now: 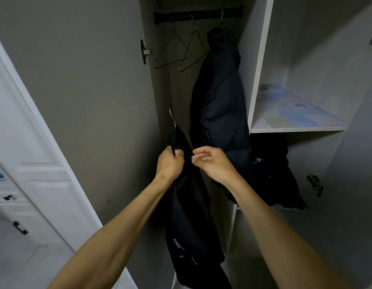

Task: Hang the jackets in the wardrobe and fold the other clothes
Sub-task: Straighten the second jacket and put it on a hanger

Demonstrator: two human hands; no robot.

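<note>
My left hand (170,163) grips the collar of a dark jacket (191,226) that hangs down in front of the open wardrobe. A metal hanger hook (172,117) sticks up out of the collar. My right hand (212,161) is just right of the collar, fingers curled and loosely pinched beside the fabric, holding nothing that I can see. A dark puffer jacket (218,97) hangs from the black rail (198,14) at the right. Two bare wire hangers (180,51) hang on the rail to its left.
Another dark garment (272,172) lies on the lower shelf at the right, drooping over its edge. Above it is a shelf (295,115) lined with pastel paper. The wardrobe door (76,90) stands open at the left. White drawers (14,205) are at far left.
</note>
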